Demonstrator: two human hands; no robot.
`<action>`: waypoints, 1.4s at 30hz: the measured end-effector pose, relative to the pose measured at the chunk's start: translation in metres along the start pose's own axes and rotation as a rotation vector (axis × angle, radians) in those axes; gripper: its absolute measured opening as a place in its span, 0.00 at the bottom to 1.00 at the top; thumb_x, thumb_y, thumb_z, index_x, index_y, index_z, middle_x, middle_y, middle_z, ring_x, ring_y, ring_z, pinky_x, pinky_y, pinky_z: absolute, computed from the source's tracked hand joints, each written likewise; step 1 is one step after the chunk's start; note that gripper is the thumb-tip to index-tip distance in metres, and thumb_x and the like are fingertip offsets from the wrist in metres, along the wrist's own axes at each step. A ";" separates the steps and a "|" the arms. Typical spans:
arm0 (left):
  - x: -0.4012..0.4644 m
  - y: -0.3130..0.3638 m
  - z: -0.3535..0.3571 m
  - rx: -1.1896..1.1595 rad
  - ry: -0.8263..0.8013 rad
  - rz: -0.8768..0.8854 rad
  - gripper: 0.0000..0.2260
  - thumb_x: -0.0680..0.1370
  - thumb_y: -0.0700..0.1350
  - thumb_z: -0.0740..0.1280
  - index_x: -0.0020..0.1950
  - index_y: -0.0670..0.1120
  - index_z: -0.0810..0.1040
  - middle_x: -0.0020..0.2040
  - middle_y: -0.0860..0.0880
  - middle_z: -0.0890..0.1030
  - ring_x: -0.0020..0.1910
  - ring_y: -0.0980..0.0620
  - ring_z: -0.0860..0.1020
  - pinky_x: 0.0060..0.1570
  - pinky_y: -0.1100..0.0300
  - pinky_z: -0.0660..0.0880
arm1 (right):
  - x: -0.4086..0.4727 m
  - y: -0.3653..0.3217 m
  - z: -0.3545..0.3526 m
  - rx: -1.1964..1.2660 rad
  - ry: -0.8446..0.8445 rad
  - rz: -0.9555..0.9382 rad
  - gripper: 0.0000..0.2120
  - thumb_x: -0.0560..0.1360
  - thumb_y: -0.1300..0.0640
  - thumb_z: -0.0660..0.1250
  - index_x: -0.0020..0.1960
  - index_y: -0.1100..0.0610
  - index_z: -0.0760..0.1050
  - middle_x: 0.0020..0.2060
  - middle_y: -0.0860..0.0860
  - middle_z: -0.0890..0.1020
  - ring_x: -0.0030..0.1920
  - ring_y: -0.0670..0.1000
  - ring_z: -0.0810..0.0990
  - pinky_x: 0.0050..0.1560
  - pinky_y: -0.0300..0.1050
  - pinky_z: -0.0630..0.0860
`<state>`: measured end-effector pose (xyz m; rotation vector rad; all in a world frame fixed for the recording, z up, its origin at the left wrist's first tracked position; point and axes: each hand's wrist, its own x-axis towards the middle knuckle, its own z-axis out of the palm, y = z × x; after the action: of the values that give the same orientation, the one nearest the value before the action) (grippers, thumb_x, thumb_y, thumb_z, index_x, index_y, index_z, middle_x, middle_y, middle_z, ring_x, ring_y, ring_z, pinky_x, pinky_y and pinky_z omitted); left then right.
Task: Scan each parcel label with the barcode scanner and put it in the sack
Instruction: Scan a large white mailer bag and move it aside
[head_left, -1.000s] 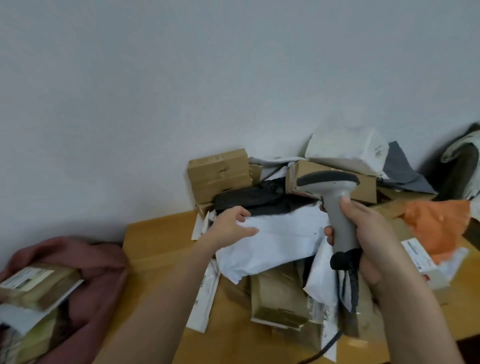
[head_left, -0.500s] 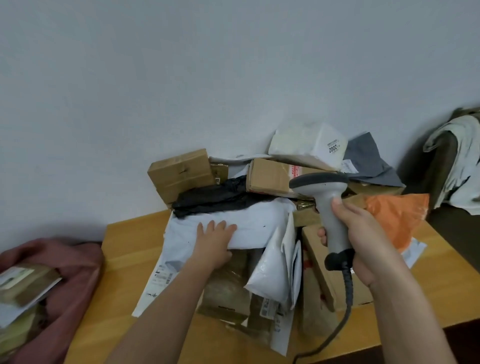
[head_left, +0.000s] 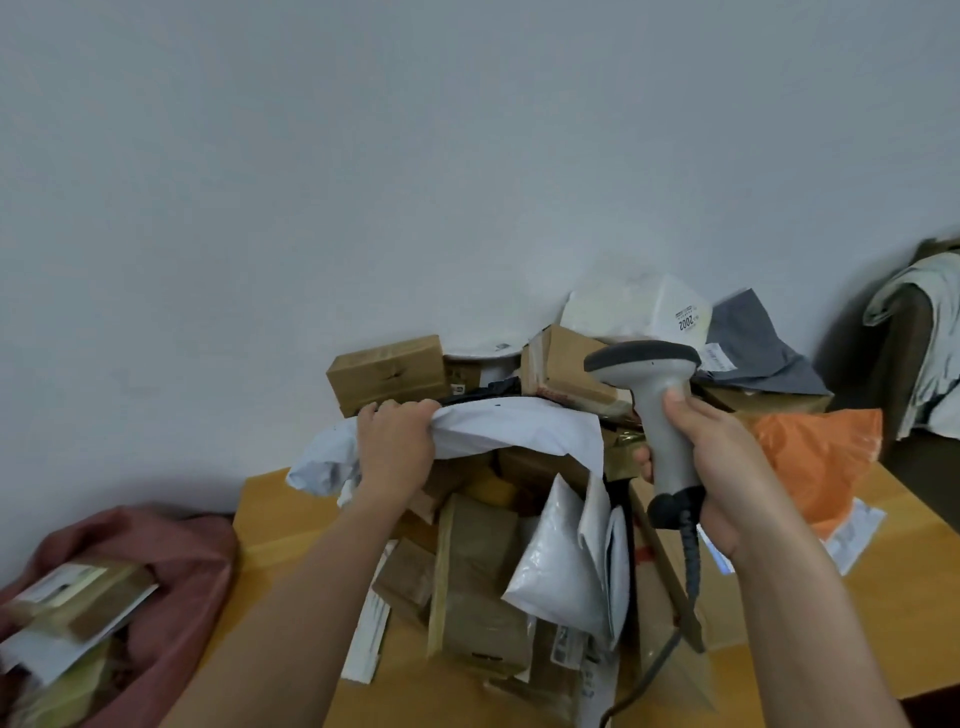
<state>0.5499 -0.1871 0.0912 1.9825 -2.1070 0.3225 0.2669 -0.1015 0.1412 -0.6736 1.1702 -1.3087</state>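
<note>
My left hand (head_left: 396, 447) grips the far edge of a white poly mailer (head_left: 524, 428), lifted above a heap of parcels on the wooden table (head_left: 270, 512). My right hand (head_left: 706, 462) holds a grey barcode scanner (head_left: 660, 395) upright by its handle, head pointing left, just right of the mailer; its cable (head_left: 691, 566) hangs down. A dusty-red sack (head_left: 171, 566) sits at the lower left beside the table, with parcels (head_left: 78, 603) lying in its mouth. The mailer's label is not visible.
The heap holds brown cartons (head_left: 389, 371), taped brown packets (head_left: 478, 582), white mailers (head_left: 566, 566), an orange bag (head_left: 826, 457), a grey bag (head_left: 748, 353) and a white bundle (head_left: 634, 309) against the wall. A chair with cloth (head_left: 924, 348) stands at the right.
My left hand went from lying flat on the white mailer to gripping its far edge and lifting it. The scanner stayed in my right hand.
</note>
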 end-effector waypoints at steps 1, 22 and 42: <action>0.001 -0.004 -0.005 -0.025 0.055 -0.029 0.16 0.79 0.39 0.59 0.60 0.53 0.80 0.52 0.50 0.84 0.52 0.47 0.77 0.63 0.52 0.65 | 0.001 0.000 0.003 0.007 -0.006 -0.005 0.14 0.83 0.50 0.62 0.58 0.60 0.77 0.35 0.53 0.79 0.29 0.50 0.77 0.29 0.42 0.75; 0.018 -0.089 -0.112 -0.499 0.510 -0.651 0.14 0.63 0.31 0.58 0.28 0.47 0.56 0.26 0.50 0.57 0.28 0.47 0.55 0.37 0.54 0.56 | -0.005 -0.004 0.061 0.143 0.042 -0.159 0.06 0.80 0.57 0.66 0.56 0.57 0.75 0.45 0.52 0.82 0.30 0.48 0.75 0.29 0.39 0.73; 0.007 -0.088 -0.077 -1.582 0.277 -1.379 0.09 0.78 0.32 0.60 0.51 0.39 0.78 0.44 0.47 0.82 0.41 0.53 0.80 0.45 0.62 0.78 | 0.005 0.029 0.055 0.156 0.113 -0.185 0.11 0.73 0.63 0.75 0.50 0.54 0.75 0.36 0.50 0.80 0.26 0.44 0.75 0.28 0.38 0.76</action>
<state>0.6383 -0.1751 0.1669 1.4871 -0.0612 -0.9181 0.3278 -0.1128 0.1317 -0.6108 1.1021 -1.5940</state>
